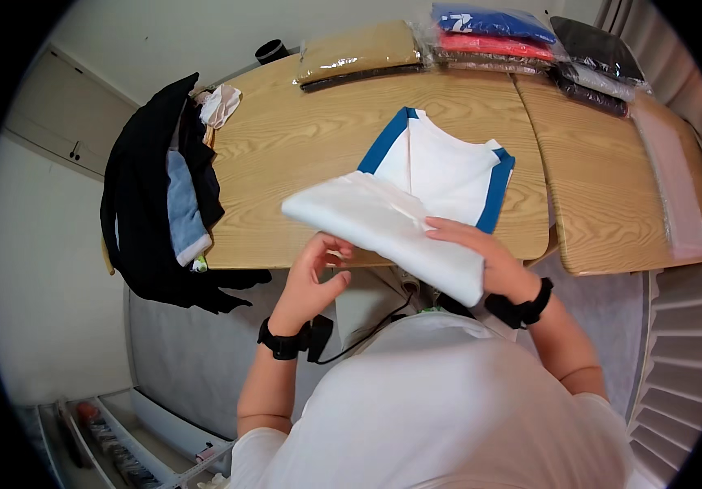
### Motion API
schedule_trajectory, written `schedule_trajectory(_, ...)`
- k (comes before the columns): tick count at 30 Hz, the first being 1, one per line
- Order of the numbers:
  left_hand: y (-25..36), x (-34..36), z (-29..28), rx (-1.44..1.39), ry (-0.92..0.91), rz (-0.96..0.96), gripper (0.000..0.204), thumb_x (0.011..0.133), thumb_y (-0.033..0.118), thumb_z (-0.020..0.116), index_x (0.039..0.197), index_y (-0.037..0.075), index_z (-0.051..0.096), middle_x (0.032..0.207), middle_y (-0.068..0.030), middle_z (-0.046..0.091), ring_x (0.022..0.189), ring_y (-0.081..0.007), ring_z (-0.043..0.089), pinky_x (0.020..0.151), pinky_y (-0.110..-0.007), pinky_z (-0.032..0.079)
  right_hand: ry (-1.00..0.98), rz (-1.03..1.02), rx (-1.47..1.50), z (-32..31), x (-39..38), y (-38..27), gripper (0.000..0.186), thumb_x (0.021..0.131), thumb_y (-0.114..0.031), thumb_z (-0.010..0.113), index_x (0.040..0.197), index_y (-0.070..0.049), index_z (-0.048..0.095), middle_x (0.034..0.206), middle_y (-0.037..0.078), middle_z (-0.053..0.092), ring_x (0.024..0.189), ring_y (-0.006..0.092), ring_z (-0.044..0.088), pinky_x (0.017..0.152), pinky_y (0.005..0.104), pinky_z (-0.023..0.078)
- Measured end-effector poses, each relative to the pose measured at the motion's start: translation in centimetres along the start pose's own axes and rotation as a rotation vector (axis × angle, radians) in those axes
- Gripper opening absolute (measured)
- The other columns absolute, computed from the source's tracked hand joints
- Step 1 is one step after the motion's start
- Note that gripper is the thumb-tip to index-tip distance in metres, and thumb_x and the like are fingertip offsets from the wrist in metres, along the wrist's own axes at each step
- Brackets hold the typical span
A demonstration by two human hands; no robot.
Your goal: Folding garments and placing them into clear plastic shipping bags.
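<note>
Shirt (400, 220) juts half-folded past front edge of counter (286, 163), L hand (306, 285) open beside it, R hand (490, 257) fingers atop (grip unclear): prob. mid-fold, next move calls for laying it flat.

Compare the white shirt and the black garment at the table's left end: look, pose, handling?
Colour: the white shirt has blue trim; the black garment looks plain black.
Pose: the shirt is partly folded over itself; the black garment hangs loosely at the table's left end.
Handling: the right hand is on the shirt; neither hand touches the black garment.
Shared: both are unbagged cloth.
</note>
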State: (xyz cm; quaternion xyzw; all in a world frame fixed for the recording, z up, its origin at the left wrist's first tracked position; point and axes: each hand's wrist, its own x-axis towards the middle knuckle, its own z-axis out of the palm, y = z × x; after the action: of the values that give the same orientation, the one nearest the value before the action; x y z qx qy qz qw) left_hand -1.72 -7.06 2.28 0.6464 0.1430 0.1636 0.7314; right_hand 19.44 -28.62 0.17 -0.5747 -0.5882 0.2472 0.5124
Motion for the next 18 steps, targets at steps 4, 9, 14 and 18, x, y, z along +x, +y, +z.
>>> schedule_trajectory(4, -1.2, 0.9, -1.5, 0.778, 0.033, 0.066, 0.048, 0.076, 0.004, 0.064, 0.119, -0.001, 0.043, 0.110, -0.0148, 0.052, 0.093, -0.0225, 0.055, 0.078, -0.031, 0.046, -0.065, 0.088, 0.085, -2.2, -1.3, -0.4, 0.054, 0.072, 0.006, 0.061, 0.123, -0.010, 0.057, 0.134, 0.012, 0.049, 0.125, 0.0289, 0.046, 0.102, 0.0352, 0.036)
schedule_trajectory(9, -1.9, 4.7, -2.5, 0.919, -0.029, 0.288, 0.057, 0.076, 0.009, 0.067, 0.128, 0.003, 0.044, 0.133, -0.0179, 0.042, 0.124, -0.0323, 0.040, 0.100, -0.038, 0.036, -0.111, 0.140, 0.200, -3.9, -2.2, -0.4, 0.045, 0.078, -0.008, 0.064, 0.122, -0.006, 0.057, 0.134, 0.014, 0.050, 0.124, 0.0269, 0.047, 0.102, 0.0346, 0.036)
schedule_trajectory(14, -1.4, 8.1, -1.5, 0.641, -0.629, 0.389, 0.045, 0.080, 0.010, 0.065, 0.124, 0.005, 0.055, 0.132, -0.0140, 0.050, 0.129, -0.0326, 0.040, 0.105, -0.038, 0.033, 0.028, 0.299, 0.368, -5.0, -3.9, 0.9, 0.038, 0.089, -0.016, 0.056, 0.123, -0.001, 0.055, 0.128, 0.011, 0.054, 0.117, 0.0213, 0.051, 0.100, 0.0323, 0.037)
schedule_trajectory(18, -1.1, 9.5, 0.2, 0.448, -0.366, -0.084, 0.040, 0.089, 0.017, 0.060, 0.124, 0.000, 0.052, 0.119, -0.0082, 0.059, 0.109, -0.0206, 0.054, 0.096, -0.034, 0.041, 0.495, 0.594, 0.725, -4.9, -4.1, 1.8, 0.050, 0.094, -0.029, 0.053, 0.131, 0.002, 0.043, 0.129, 0.012, 0.051, 0.116, 0.0204, 0.051, 0.100, 0.0313, 0.039)
